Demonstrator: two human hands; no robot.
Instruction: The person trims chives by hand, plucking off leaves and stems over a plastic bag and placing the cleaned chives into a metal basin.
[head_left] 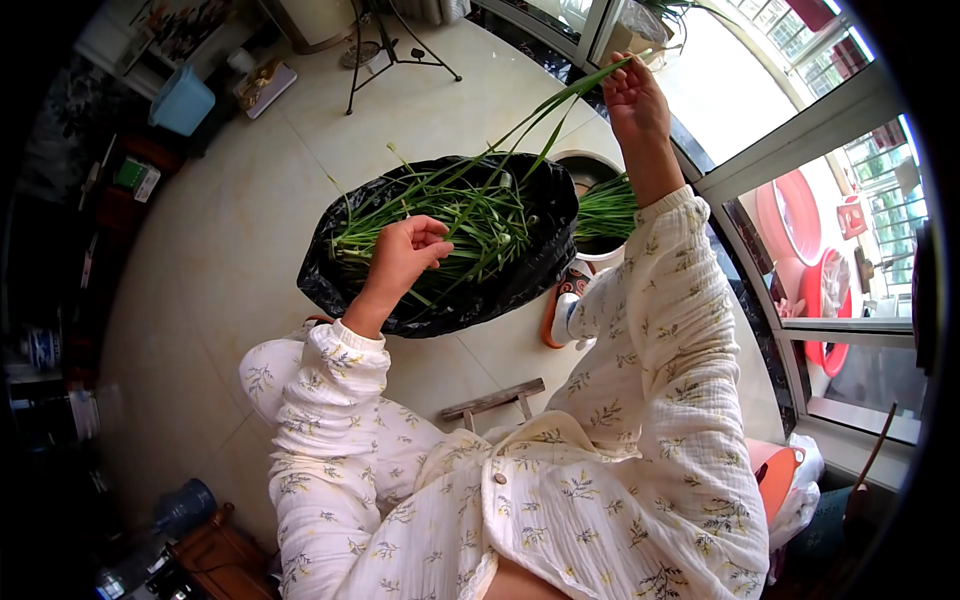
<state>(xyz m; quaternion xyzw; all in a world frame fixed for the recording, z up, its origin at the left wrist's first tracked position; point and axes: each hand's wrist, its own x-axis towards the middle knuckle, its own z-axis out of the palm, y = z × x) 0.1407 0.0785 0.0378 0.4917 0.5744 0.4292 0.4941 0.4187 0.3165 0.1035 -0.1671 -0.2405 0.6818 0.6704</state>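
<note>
A black plastic bag point(545, 235) lies spread on the floor in front of me, with a loose heap of green garlic chives point(470, 225) in it. Raised at the upper right, my right hand point(637, 100) pinches a few chive stalks point(570, 95) near their pale ends; their long leaves trail down left to the heap. My left hand point(405, 255) hovers over the near left of the heap, thumb and fingers drawn together. Whatever might be between those fingertips is too small to make out. More chives point(605, 210) lie in a basin point(590, 163) right of the bag.
A wooden stool edge point(495, 400) shows between my legs. A black metal stand point(385, 50) stands on the tiled floor at the back. Glass sliding doors point(800, 130) run along the right, with pink basins point(790, 220) beyond. A blue bin point(182, 100) is at far left.
</note>
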